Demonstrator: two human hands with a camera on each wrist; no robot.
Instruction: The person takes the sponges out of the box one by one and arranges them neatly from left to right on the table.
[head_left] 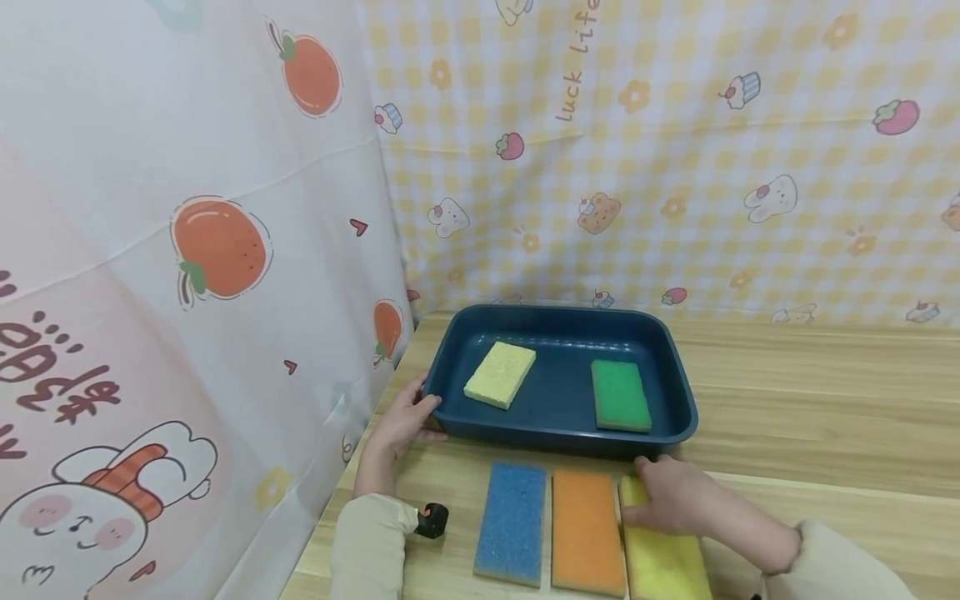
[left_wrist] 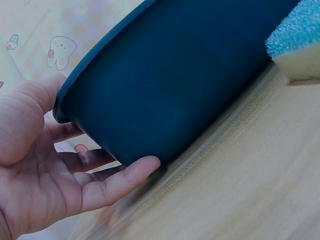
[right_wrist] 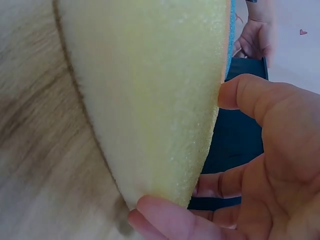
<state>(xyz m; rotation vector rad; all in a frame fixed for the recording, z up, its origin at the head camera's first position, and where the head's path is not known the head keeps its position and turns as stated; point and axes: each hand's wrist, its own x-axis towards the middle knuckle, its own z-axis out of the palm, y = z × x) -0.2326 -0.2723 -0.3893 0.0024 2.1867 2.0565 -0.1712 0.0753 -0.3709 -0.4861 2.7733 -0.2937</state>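
The back curtain (head_left: 675,158) has the words "luck life" on it, and the side curtain (head_left: 150,275) has big dark red letters, cut off at the edge.

The left hand (head_left: 401,422) holds the left end of the blue tray (head_left: 678,392), which sits near the desk's (head_left: 825,417) back left corner. The left wrist view shows the thumb on the rim and the fingers (left_wrist: 120,182) curled under the tray.

The right hand (head_left: 671,496) grips the far end of the yellow sponge (head_left: 667,567) by the desk's front edge. Only the right wrist view shows that end lifted and pinched.

The orange sponge (head_left: 587,533) and blue sponge (head_left: 512,521) lie beside it. A pale yellow sponge (head_left: 500,374) and green sponge (head_left: 620,395) lie in the tray.
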